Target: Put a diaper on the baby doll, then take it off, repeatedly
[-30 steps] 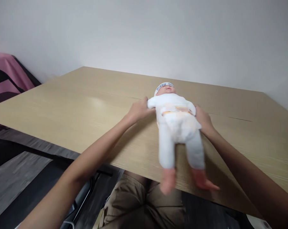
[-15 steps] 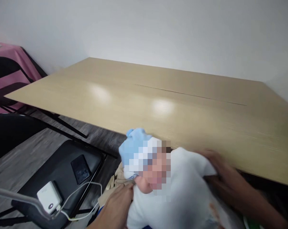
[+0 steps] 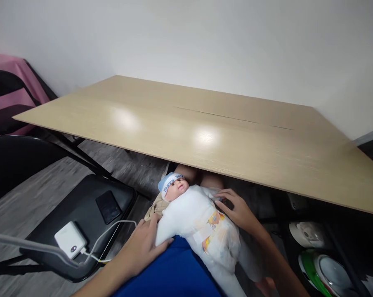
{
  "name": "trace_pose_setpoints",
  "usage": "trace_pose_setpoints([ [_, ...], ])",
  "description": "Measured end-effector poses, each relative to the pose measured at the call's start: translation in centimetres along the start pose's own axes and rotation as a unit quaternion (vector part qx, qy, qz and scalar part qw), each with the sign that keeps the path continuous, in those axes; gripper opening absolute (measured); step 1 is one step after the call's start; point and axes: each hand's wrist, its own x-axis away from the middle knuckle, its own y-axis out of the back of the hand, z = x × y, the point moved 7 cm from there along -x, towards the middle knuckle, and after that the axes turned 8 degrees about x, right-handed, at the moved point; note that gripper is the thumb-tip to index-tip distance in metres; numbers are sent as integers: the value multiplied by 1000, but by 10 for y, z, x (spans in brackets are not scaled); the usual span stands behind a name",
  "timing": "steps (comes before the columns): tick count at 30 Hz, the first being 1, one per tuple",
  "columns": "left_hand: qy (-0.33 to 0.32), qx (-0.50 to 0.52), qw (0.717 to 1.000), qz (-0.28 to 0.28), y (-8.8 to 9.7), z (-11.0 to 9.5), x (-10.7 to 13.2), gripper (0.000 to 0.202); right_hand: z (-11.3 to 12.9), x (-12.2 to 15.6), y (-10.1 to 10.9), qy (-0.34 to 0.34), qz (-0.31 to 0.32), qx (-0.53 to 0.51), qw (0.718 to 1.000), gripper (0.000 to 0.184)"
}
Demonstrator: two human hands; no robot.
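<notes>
Beside the wooden table [image 3: 155, 119], a black chair [image 3: 86, 192] is placed. Across the lap [image 3: 155, 205], a white-clad doll [image 3: 201, 218] is laid, its arms touched by the left hand [image 3: 144, 245], thumb spread wide, and the right hand [image 3: 239, 209], half open; whether either arm is gripped cannot be told.

Office-like room: pale wall [image 3: 205, 41], long wood-topped table [image 3: 161, 119], black padded chairs [image 3: 86, 200].

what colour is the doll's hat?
Light blue hat, with a white band bearing blue lettering; shows best in the head view.
</notes>
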Motion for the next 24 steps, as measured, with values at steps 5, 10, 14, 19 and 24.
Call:
trace_pose_setpoints([
  [5,-128,-7,991,-48,25,-49,-18,65,11,36,0,-67,85,-81,991,42],
  [10,-305,56,946,96,8,-138,-79,51,14,34,-2,-86,64,-83,991,44],
  [14,-393,46,901,177,-30,-163,-113,44,10,29,-4,-82,61,-68,992,43],
  [19,-415,68,893,160,-42,-150,-117,42,10,30,-3,-68,52,-38,996,46],
  [24,-409,149,889,138,-27,-139,-106,27,-10,21,4,-70,6,1,998,42],
])
